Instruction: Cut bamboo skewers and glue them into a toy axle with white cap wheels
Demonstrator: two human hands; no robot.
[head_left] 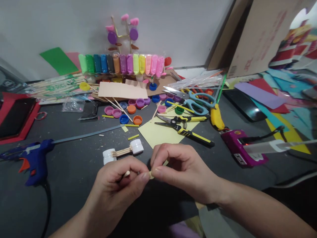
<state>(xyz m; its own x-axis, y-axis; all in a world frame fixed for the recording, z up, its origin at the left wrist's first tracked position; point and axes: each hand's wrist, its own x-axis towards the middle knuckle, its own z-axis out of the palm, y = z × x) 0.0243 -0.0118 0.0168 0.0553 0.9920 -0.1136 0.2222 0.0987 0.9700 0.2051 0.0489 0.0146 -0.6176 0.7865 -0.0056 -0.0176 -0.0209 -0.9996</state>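
Observation:
My left hand [121, 185] and my right hand [180, 170] meet at the lower middle, fingertips almost touching. Between them they pinch a small pale yellow piece [152, 175], partly hidden by the fingers. The end of a thin wooden stick [127, 173] also shows within my left hand's curled fingers. Just beyond the left hand, white bottle caps [137, 146] joined by short wooden sticks [122, 152] lie on the dark table. A pale yellow paper sheet [153, 132] lies beyond my right hand, with black and yellow pliers [190, 134] partly on it.
A blue glue gun [39, 165] lies at the left. Blue-handled scissors [198, 102], coloured caps [137, 119] and a row of clay packs [123, 63] are farther back. On the right are a purple power adapter [237, 145], a black mouse-like object [245, 105] and coloured papers [262, 94].

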